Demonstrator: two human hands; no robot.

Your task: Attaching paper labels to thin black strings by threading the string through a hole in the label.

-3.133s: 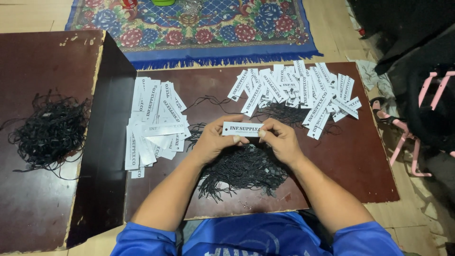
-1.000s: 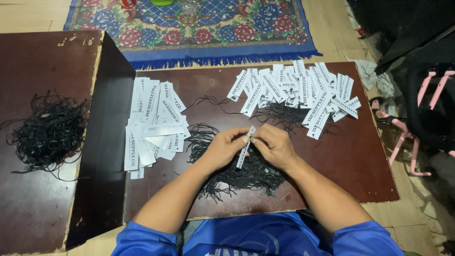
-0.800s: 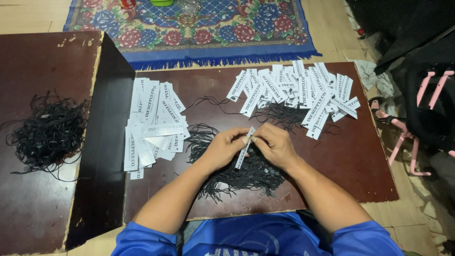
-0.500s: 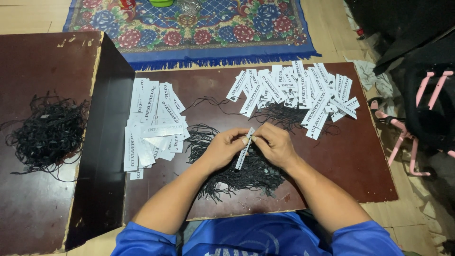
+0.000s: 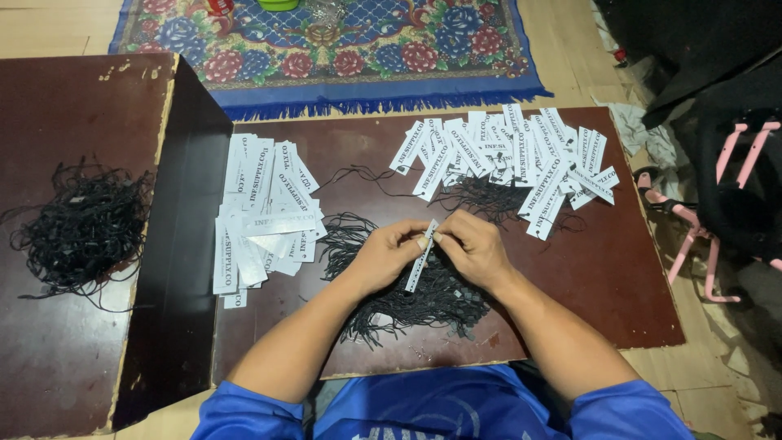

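Item 1: white paper tag [image 5: 421,257], narrow strip, tilted, top end pinched between both hands above the centre of the low tabletop [image 5: 570,318], over the loose black strings [image 5: 415,297]

Item 2: left hand [image 5: 389,254], grip closed, thumb and forefinger clamped on the tag's upper end from 9 o'clock

Item 3: right hand [image 5: 472,248], grip closed on the same upper end from 3 o'clock, fingertips meeting those of the left hand; whether a string is also pinched there cannot be told

Step in hand, as judged: fitting a string to the top end of the tag. The next move likely calls for fine fingertip work at that end, with the strip kept steady

Item 4: stack of white tags [image 5: 262,216], at 9 o'clock from the hands, lying near the tabletop's left edge

Item 5: spread of white tags with strings [image 5: 509,159], at 1 o'clock, fanned along the far edge

Item 6: second tangle of black strings [image 5: 81,228], on the raised dark surface [image 5: 73,358] well apart at 9 o'clock

Edges and room: bare wood lies at 3 to 5 o'clock of the hands; the near edge sits close beneath the forearms; a patterned rug [image 5: 366,49] lies beyond the far edge at 12 o'clock; pink frame [image 5: 700,236] just off the right edge
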